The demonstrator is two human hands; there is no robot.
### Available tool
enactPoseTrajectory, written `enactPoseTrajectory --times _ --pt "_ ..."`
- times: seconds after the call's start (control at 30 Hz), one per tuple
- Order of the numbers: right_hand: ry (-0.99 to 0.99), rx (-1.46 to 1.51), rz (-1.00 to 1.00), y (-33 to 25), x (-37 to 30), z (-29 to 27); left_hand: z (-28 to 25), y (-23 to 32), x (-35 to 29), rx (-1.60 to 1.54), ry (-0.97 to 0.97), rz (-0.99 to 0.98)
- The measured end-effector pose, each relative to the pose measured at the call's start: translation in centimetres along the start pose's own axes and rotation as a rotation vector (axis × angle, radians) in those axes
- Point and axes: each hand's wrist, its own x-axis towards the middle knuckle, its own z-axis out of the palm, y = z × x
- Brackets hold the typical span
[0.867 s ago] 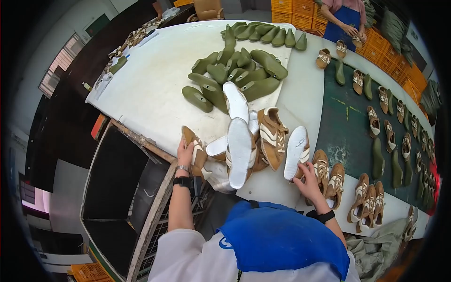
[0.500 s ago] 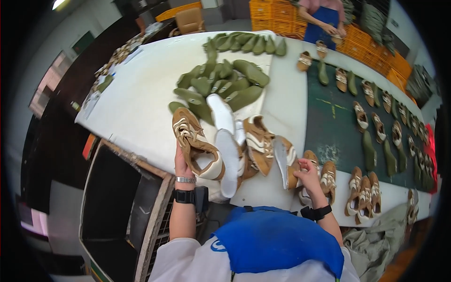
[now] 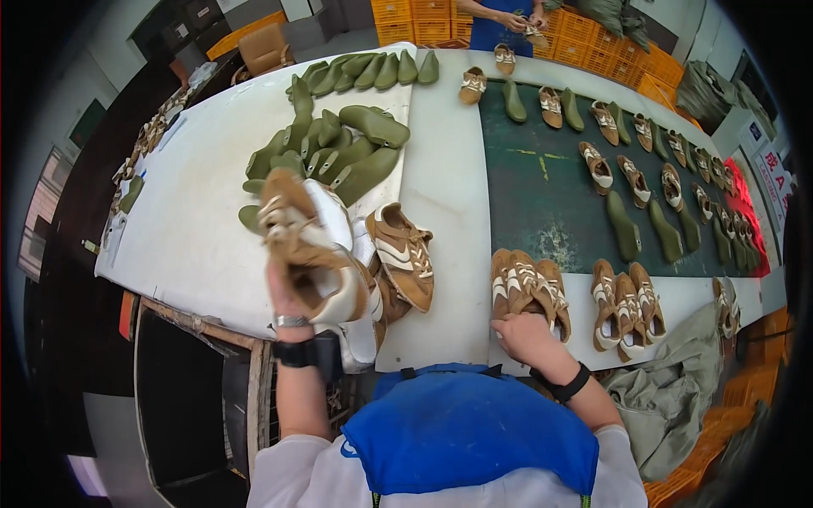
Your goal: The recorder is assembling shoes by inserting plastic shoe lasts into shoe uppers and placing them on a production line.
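Observation:
My left hand (image 3: 286,296) grips a brown and cream lace-up sneaker (image 3: 326,284), held up over the table and smeared by motion. Behind and beneath it are white insoles (image 3: 360,339), partly covered. Another sneaker (image 3: 402,258) lies to its right, with more brown shoe parts tucked under it. My right hand (image 3: 529,336) is closed at the heel of a sneaker (image 3: 503,279), the leftmost in a tight group of similar sneakers (image 3: 550,288) at the table's near edge. Its fingertips are partly hidden by the shoes.
Green shoe lasts (image 3: 364,165) are heaped on the white table (image 3: 190,212), with a row behind. Sneakers and lasts line the green mat (image 3: 529,212). Three sneakers (image 3: 627,309) stand right. A co-worker (image 3: 508,21) handles a shoe at the far side, before orange crates (image 3: 584,38).
My right hand has set its sneaker against the group at the near edge. My left hand still holds its sneaker, now blurred. The whole view has shifted to the right.

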Motion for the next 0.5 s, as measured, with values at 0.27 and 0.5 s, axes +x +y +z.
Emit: enactPoseTrajectory --times 0.27,0.5 --pt "0.462 0.524 -0.181 -3.1 18.7 0.1 -10.7 2.9 -4.4 -0.077 0.225 0.008" --pt "0.291 0.536 -0.130 -11.2 23.8 -0.8 -15.3 1.7 -5.6 -0.229 0.045 0.026"
